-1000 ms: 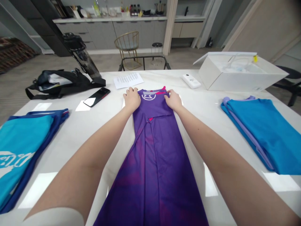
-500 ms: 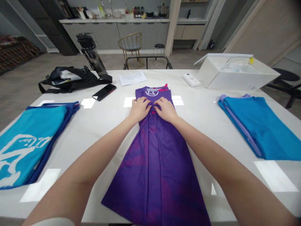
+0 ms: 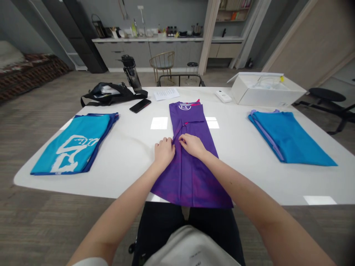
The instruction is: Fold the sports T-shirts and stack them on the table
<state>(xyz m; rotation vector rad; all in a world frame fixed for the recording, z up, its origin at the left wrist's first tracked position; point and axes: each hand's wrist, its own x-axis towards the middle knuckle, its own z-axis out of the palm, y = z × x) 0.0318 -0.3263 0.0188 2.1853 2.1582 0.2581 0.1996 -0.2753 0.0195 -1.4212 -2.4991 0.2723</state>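
A purple shirt (image 3: 198, 177) with a white round logo and red trim near its collar lies lengthwise in front of me, folded into a narrow shape. At its left edge, my left hand (image 3: 164, 151) has its fingers curled on the cloth, seemingly gripping the side. My right hand (image 3: 192, 145) pinches the fabric a little right of it, around the middle of the shirt. A crease runs up from between the hands toward a small red bit. The lower hem reaches the table's near edge.
On the white table (image 3: 124, 155), folded blue shirts (image 3: 74, 144) lie at left and another folded blue pile (image 3: 291, 136) at right. Behind are a black bag (image 3: 111, 96), bottle (image 3: 131, 74), phone (image 3: 140, 106), paper (image 3: 166, 94), white device (image 3: 223, 96) and white box (image 3: 267, 90).
Both hands have moved down the shirt toward me, from near the logo to about its middle, with the left now at the side edge. The view has shifted, showing my lap.
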